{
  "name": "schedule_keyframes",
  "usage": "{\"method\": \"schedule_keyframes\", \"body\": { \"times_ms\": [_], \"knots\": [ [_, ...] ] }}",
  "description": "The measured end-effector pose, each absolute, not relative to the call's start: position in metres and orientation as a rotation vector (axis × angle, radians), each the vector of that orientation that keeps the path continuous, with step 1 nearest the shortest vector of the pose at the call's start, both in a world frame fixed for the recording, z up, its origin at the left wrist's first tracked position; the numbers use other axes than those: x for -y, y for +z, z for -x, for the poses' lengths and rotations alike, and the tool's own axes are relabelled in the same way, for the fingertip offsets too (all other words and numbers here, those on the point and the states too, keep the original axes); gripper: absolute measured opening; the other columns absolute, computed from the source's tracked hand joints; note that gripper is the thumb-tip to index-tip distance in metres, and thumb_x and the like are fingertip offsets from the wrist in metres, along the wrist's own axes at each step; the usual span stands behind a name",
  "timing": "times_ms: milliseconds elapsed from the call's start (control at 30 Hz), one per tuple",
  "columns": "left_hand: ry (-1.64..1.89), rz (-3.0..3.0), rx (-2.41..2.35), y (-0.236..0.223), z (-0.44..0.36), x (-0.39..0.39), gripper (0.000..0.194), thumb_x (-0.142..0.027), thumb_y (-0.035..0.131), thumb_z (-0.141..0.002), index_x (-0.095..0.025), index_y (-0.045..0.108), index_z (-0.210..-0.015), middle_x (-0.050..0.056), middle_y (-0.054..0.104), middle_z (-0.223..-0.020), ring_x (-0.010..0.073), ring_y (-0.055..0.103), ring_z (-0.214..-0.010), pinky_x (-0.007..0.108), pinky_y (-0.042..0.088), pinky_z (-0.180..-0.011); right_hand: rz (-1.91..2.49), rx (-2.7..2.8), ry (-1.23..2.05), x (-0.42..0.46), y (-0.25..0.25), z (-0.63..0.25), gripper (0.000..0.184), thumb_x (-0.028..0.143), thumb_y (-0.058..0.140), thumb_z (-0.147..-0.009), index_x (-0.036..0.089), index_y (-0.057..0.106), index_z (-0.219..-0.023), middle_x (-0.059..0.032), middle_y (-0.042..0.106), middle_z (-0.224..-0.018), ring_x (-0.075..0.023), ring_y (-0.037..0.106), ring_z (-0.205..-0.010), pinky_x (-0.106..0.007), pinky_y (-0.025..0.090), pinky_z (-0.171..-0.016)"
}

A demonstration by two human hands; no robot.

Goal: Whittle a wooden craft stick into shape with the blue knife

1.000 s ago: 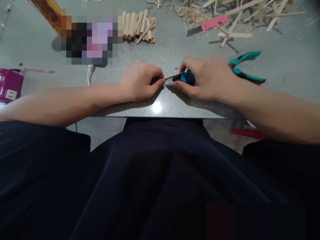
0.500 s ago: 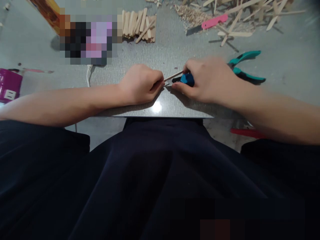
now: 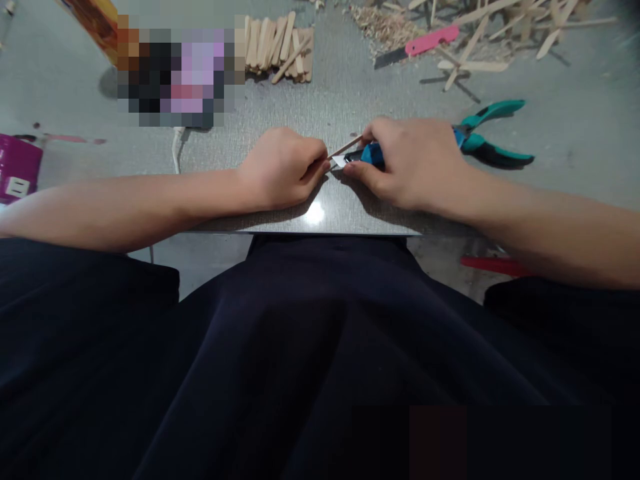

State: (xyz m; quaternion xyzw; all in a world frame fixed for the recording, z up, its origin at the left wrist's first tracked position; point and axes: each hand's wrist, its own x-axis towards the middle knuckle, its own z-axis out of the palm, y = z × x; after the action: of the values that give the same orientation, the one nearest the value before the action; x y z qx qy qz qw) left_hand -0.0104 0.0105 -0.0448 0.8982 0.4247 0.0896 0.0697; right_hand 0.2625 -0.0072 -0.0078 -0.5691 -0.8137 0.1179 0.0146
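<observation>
My left hand (image 3: 286, 167) is closed in a pinch on one end of a thin wooden craft stick (image 3: 346, 145) above the table's front part. My right hand (image 3: 413, 160) is wrapped round a blue and black utility knife (image 3: 370, 156). Its short blade (image 3: 341, 161) points left and lies close to the stick, near my left fingertips; whether it touches the wood I cannot tell. The stick's far end meets my right index finger. Just beyond my right hand lie pliers with teal handles (image 3: 495, 107), their jaws partly hidden behind it.
A pile of craft sticks (image 3: 277, 50) lies at the back middle. Behind my right hand are wood shavings (image 3: 383, 33), a pink-handled folding saw or blade (image 3: 433, 41) and joined sticks (image 3: 473, 65). A purple box (image 3: 19, 167) and a white cable (image 3: 177, 150) are at left. The table edge (image 3: 325, 234) runs before my lap.
The knife blade has tilted and shows more of its flat, bright side. My right hand has shifted very slightly; my left hand keeps its place on the stick.
</observation>
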Motion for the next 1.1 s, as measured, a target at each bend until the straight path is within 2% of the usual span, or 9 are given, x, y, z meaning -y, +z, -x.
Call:
{"method": "schedule_keyframes", "body": {
  "times_ms": [133,267,467,667,833,900,1100],
  "knots": [
    [0.288,-2.718,-1.277,-0.043,0.012,-0.011,0.045,-0.053,0.048,-0.120,-0.032,0.086,-0.110,0.015,0.085,-0.091,0.0416,0.088,-0.101,0.055,0.065,-0.094,1.787,2.512,0.347,0.003,-0.012,-0.264,0.071,0.086,0.058,-0.113,0.036,0.086,-0.155,-0.0218,0.093,-0.136,-0.0586,0.083,-0.131,-0.070,0.056,-0.101],
    [0.255,-2.734,-1.312,-0.040,0.011,-0.011,0.052,-0.058,0.044,-0.121,-0.031,0.087,-0.112,0.012,0.084,-0.091,0.0375,0.084,-0.097,0.054,0.063,-0.092,1.755,2.503,0.343,0.000,-0.015,-0.265,0.070,0.089,0.058,-0.114,0.041,0.087,-0.156,-0.0188,0.094,-0.133,-0.0585,0.083,-0.129,-0.068,0.056,-0.099],
    [0.267,-2.666,-1.298,-0.039,0.011,-0.013,0.044,-0.058,0.046,-0.117,-0.033,0.080,-0.104,0.016,0.083,-0.088,0.0441,0.084,-0.094,0.059,0.056,-0.088,1.790,2.531,0.271,-0.002,-0.015,-0.264,0.065,0.080,0.063,-0.117,0.031,0.088,-0.153,-0.0222,0.093,-0.136,-0.0574,0.085,-0.130,-0.065,0.056,-0.099],
    [0.310,-2.632,-1.295,-0.041,0.012,-0.017,0.045,-0.060,0.048,-0.116,-0.033,0.081,-0.100,0.015,0.078,-0.081,0.0451,0.084,-0.091,0.060,0.058,-0.088,1.818,2.530,0.270,-0.002,-0.011,-0.265,0.061,0.080,0.062,-0.117,0.038,0.089,-0.151,-0.0189,0.092,-0.126,-0.0552,0.085,-0.126,-0.066,0.057,-0.097],
    [0.349,-2.640,-1.293,-0.043,0.013,-0.018,0.046,-0.058,0.050,-0.117,-0.033,0.086,-0.105,0.014,0.080,-0.082,0.0440,0.088,-0.102,0.055,0.061,-0.088,1.809,2.527,0.292,0.000,-0.008,-0.265,0.064,0.087,0.052,-0.117,0.054,0.091,-0.156,-0.0124,0.094,-0.127,-0.0533,0.083,-0.128,-0.070,0.058,-0.099],
    [0.301,-2.643,-1.312,-0.040,0.012,-0.017,0.048,-0.060,0.048,-0.117,-0.032,0.086,-0.105,0.014,0.080,-0.082,0.0430,0.087,-0.100,0.055,0.060,-0.088,1.810,2.542,0.264,0.000,-0.007,-0.265,0.063,0.085,0.050,-0.117,0.056,0.091,-0.155,-0.0103,0.095,-0.124,-0.0518,0.082,-0.127,-0.069,0.058,-0.097],
    [0.335,-2.555,-1.315,-0.034,0.009,-0.019,0.041,-0.056,0.051,-0.114,-0.033,0.082,-0.101,0.013,0.081,-0.085,0.0363,0.081,-0.088,0.055,0.056,-0.088,1.823,2.498,0.345,-0.007,-0.007,-0.267,0.059,0.081,0.061,-0.114,0.040,0.093,-0.141,-0.0175,0.092,-0.123,-0.0509,0.080,-0.125,-0.065,0.055,-0.101]
  ]
}}
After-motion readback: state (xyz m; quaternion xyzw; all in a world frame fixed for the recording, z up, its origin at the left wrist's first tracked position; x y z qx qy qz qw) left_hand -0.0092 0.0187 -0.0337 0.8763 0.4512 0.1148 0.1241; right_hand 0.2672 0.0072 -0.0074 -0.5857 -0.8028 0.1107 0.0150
